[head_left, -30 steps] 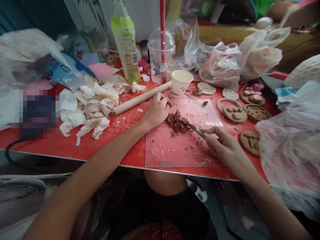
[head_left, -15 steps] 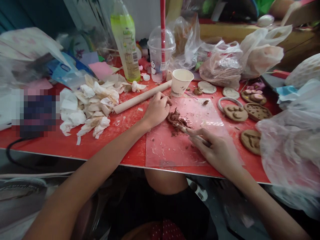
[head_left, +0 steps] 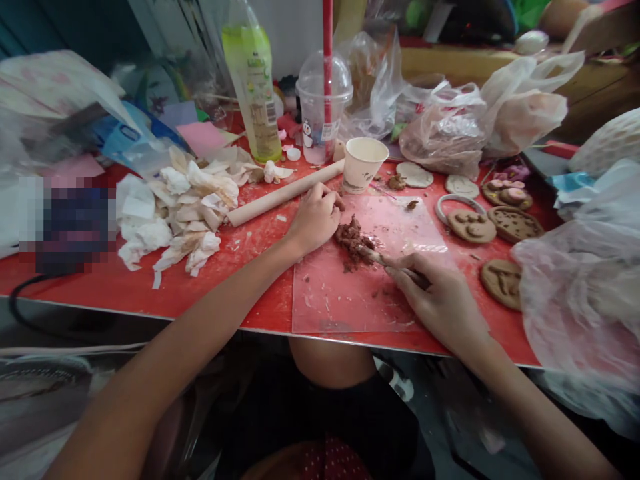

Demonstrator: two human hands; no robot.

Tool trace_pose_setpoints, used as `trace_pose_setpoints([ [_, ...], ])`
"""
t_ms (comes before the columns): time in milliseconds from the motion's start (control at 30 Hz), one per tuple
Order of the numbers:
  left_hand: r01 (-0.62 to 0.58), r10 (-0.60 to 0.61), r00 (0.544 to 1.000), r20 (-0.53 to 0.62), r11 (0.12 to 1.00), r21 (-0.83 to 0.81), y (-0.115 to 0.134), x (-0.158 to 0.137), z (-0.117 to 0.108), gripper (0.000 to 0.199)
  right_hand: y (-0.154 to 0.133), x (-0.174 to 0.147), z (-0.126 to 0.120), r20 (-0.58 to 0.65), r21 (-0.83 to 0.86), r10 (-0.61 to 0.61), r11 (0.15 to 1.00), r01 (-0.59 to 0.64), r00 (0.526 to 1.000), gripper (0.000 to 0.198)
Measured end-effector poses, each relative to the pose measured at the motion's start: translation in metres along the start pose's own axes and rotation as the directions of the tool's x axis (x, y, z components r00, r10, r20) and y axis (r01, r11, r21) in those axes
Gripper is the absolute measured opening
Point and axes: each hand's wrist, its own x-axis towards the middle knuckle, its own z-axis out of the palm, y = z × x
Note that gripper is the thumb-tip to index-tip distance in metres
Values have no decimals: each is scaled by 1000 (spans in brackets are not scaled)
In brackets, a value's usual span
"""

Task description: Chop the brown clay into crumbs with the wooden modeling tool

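A lump of wet, reddish-brown clay (head_left: 354,241) lies crumbled on a clear plastic sheet (head_left: 330,303). My right hand (head_left: 440,297) grips a thin, pale stick-like clay tool (head_left: 373,255), whose tip is in the right edge of the clay. Just left of the lump rests my left hand (head_left: 316,217), its fingers curled in; whatever they may hold is hidden. A paper cup (head_left: 365,165) stands upright beyond the clay, close to my left hand. Behind that hand lies a long, pale rolling pin (head_left: 285,193).
Crumpled tissues (head_left: 185,200) are heaped at the left. To the right are decorated clay discs (head_left: 471,225), a ring (head_left: 443,208) and a plastic bag (head_left: 585,267). A green bottle (head_left: 255,100) and a domed plastic cup (head_left: 315,110) stand at the back.
My right hand and the tool have shifted slightly to the right, and the clay's right side looks stirred about. My left hand stays in place.
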Motion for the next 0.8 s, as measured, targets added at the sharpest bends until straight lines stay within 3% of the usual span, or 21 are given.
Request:
trace_pose_setpoints([
  [200,-29,27,999,-47,999,-39,-5,-1,4,17,-4,-2,-1,24,-201,-30,979,34,999,28],
  [433,-16,15,1000,-19,999,-36,-4,-1,1,17,-4,-17,-4,37,-276,58,960,-46,998,37],
  [633,-18,18,1000,-11,1000,0,-4,-1,1,18,-1,-25,-21,96,-145,66,988,-52,993,29],
  [800,-38,38,999,4,999,18,-3,-1,1,18,-6,-15,-15,-65,-41,-1,999,-2,998,23],
])
